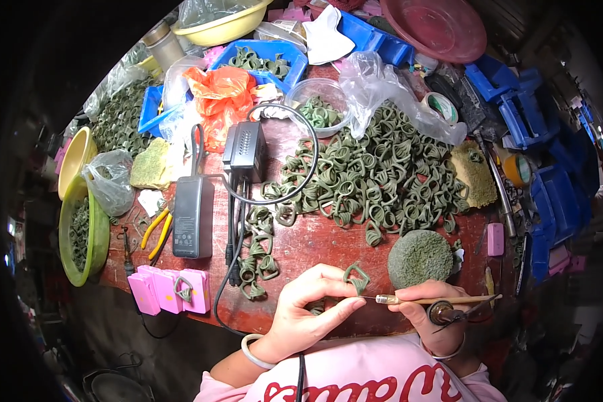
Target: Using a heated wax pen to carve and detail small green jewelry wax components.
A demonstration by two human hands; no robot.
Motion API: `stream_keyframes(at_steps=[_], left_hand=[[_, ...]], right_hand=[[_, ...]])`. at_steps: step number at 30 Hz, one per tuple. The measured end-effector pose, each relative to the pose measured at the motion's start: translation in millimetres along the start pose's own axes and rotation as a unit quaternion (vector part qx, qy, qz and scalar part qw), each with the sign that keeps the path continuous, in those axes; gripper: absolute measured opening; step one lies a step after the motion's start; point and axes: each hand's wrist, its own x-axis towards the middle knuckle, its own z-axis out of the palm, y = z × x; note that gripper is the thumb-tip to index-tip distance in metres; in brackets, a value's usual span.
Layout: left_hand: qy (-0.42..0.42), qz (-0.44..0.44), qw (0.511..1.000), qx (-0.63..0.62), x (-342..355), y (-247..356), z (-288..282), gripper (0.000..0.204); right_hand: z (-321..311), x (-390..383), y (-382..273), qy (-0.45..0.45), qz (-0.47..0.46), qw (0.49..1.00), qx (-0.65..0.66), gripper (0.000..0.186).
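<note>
Between the thumb and fingers of my left hand [305,303] is a green wax ring [359,273], held upright above the table's front edge. My right hand [430,321] grips a thin wooden-handled needle tool [472,301] with a metal collar. Its fine tip points left and meets, or nearly meets, the lower part of the ring. A dark round-ended tool [441,313] with a wire also sits in my right hand, partly hidden by the fingers. Just beyond that hand lies a round green abrasive-looking pad [420,258]. A large heap of similar green rings [375,174] spreads behind my hands.
A black power adapter [193,218] and a second black box [244,149] with looping cables lie left of the heap. Pink blocks [169,289], one bearing a ring, and yellow-handled pliers [157,234] are at left. Blue bins [522,114] line the right side.
</note>
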Motion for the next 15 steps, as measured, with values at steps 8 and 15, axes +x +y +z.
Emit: stream_keyframes(at_steps=[8, 15], left_hand=[[0.003, 0.005, 1.000, 0.008, -0.5, -2.3, 0.0, 0.016], [-0.003, 0.002, 1.000, 0.005, 0.0, -2.0, -0.4, 0.016]], right_hand=[[-1.0, 1.0, 0.0, 0.009, -0.027, 0.997, -0.078, 0.022], [0.8, 3.9, 1.1, 0.005, -0.056, 0.995, -0.086, 0.022]])
